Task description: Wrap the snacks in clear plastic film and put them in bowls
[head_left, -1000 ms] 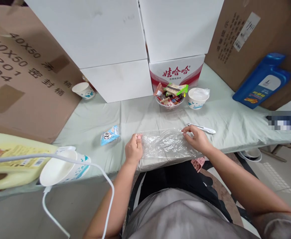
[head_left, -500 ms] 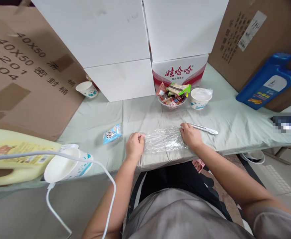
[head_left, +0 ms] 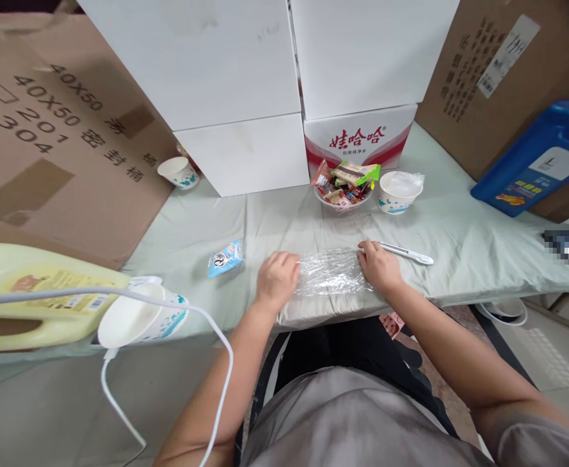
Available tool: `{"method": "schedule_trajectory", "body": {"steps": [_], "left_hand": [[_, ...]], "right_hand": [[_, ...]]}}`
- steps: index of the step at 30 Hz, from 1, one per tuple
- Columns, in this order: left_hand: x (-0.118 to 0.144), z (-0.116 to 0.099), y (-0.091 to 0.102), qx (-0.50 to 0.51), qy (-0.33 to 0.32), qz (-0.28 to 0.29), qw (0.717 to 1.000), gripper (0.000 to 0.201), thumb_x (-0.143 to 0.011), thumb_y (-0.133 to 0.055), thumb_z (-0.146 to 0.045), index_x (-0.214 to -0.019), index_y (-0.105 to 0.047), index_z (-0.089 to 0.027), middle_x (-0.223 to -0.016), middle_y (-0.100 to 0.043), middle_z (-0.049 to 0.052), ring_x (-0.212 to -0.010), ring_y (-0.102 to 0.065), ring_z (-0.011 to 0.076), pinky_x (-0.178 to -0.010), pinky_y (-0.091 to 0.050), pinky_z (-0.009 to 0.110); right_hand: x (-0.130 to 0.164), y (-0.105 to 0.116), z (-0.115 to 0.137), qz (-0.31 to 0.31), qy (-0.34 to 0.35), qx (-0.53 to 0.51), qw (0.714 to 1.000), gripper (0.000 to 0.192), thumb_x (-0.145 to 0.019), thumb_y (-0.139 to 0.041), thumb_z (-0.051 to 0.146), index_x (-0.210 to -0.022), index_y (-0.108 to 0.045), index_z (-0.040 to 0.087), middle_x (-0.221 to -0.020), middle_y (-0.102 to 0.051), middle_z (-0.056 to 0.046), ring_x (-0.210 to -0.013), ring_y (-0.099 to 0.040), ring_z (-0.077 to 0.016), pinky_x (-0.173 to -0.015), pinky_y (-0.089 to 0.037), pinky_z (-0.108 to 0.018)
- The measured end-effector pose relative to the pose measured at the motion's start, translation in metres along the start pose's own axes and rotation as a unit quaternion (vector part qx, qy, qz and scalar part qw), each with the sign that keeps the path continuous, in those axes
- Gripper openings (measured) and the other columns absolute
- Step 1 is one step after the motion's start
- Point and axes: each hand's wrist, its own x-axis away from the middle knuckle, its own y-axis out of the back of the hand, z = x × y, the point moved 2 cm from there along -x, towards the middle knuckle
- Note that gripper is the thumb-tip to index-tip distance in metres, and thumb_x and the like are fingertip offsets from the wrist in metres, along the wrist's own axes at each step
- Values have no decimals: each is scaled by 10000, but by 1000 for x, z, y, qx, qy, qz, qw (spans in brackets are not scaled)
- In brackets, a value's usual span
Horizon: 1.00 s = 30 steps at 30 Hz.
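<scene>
A crinkled sheet of clear plastic film (head_left: 334, 272) lies spread on the cloth near the table's front edge. My left hand (head_left: 277, 280) is closed at its left end, back of the hand up, fingers together and curled over the edge. At the right end my right hand (head_left: 380, 267) has its fingers bent and closed on the film; the fingertips are partly hidden. Just beyond the right hand lies a white utility knife (head_left: 406, 253). A small blue snack packet (head_left: 225, 258) rests left of my left hand.
Behind stand a bowl of wrapped snacks (head_left: 343, 194), a paper cup with plastic in it (head_left: 400, 193) and white boxes (head_left: 240, 155). A blue bottle (head_left: 532, 162) leans at right. At left are a yellow jug (head_left: 36, 298), a tipped paper cup (head_left: 129, 318) and a white cable (head_left: 216, 331).
My left hand has turned from a thumb-side pinch to back-up, its fingers over the film's left end. The right hand stays on the right end. The whole view has shifted slightly.
</scene>
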Motion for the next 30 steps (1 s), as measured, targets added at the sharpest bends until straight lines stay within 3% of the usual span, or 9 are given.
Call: {"method": "schedule_trajectory", "body": {"steps": [3,5,8,12,16,18,22,26,30], "left_hand": [[9,-19,-17,50,-120,96,987,437,-906,-557,-361,-1319,-539,-218,-1388,-551,94,-1328,-448,279,-1114,-340,477],[14,-22,-25,43,-120,130,983,548,-915,-537,-432,-1422,-435,-252,-1521,-407,76,-1435,-302,285,-1170,-237,513],[18,-20,-29,36,-106,146,983,561,-929,-506,-454,-1453,-396,-285,-1556,-351,60,-1466,-238,273,-1192,-180,511],[17,-18,-28,32,-110,145,983,560,-930,-502,-465,-1447,-412,-270,-1555,-354,66,-1466,-240,278,-1191,-183,519],[16,-20,-27,35,-106,134,985,582,-915,-523,-485,-1443,-422,-264,-1550,-363,70,-1457,-263,292,-1184,-205,534],[17,-22,-27,39,-102,130,985,577,-909,-540,-472,-1442,-423,-285,-1544,-375,62,-1452,-278,288,-1182,-216,530],[21,-15,-25,28,-86,138,986,572,-904,-545,-481,-1438,-428,-312,-1545,-374,52,-1453,-278,281,-1180,-223,517],[32,19,-19,-5,6,124,992,573,-900,-530,-499,-1424,-453,-281,-1547,-362,98,-1449,-273,332,-1154,-238,570],[51,42,0,0,37,29,999,465,-914,-495,-413,-1310,-561,-179,-1449,-475,175,-1389,-371,362,-1118,-308,572]], "right_hand": [[0,2,-1,14,3,1,1000,292,-962,-406,283,-1149,-604,176,-1084,-678,-118,-872,-653,-248,-636,-434,-314],[1,7,-6,31,10,0,999,302,-960,-415,287,-1172,-601,178,-1097,-673,-119,-870,-651,-250,-651,-443,-322],[3,22,-19,35,-10,18,999,301,-945,-433,251,-1164,-620,166,-1060,-671,-133,-842,-643,-261,-688,-459,-348],[11,43,-16,-8,21,17,1000,292,-914,-521,275,-1128,-655,128,-1091,-650,-171,-1032,-588,-314,-876,-456,-421],[37,36,23,35,214,-25,976,558,-886,-578,494,-1327,-551,154,-1397,-521,-164,-1335,-403,-334,-1090,-312,-507],[53,24,35,74,271,-15,960,728,-839,-600,585,-1421,-456,171,-1492,-426,-156,-1415,-294,-348,-1122,-256,-545],[75,12,24,96,263,8,960,811,-804,-679,482,-1486,-357,184,-1550,-336,-139,-1438,-268,-335,-1138,-256,-536],[88,19,-3,84,238,19,967,733,-827,-651,277,-1490,-345,214,-1555,-334,-109,-1439,-281,-301,-1153,-251,-523],[99,26,-15,63,226,1,972,609,-867,-599,238,-1445,-412,191,-1531,-379,-121,-1438,-284,-308,-1141,-284,-523]]}}
